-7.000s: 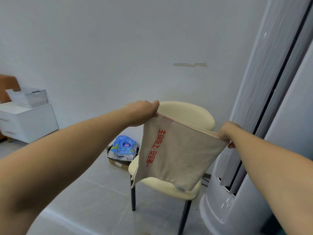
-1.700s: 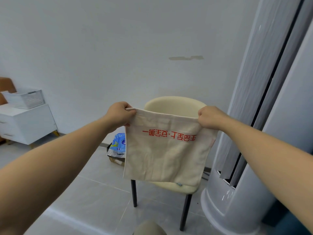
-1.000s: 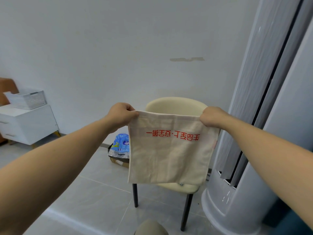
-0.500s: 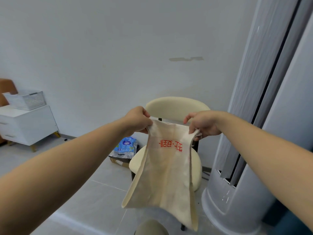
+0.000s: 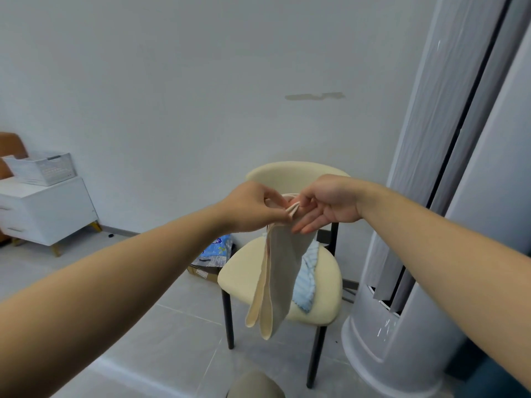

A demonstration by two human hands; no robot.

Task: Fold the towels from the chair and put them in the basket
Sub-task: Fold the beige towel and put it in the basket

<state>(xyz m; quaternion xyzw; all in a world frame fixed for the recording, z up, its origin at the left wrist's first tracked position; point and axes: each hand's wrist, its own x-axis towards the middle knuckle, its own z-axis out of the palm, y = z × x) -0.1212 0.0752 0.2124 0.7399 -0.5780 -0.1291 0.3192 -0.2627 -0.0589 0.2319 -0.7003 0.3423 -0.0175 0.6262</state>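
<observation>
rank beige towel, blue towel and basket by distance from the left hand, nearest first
1. beige towel: pinched at its top by the left hand.
2. blue towel: below and right, on the chair seat.
3. basket: far left, on the cabinet.

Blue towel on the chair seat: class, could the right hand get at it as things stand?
Probably yes. The right hand rests straight fingers on the beige towel, which the left hand pinches. The blue towel lies below on the chair; the hanging beige towel hides only its left part.
</observation>
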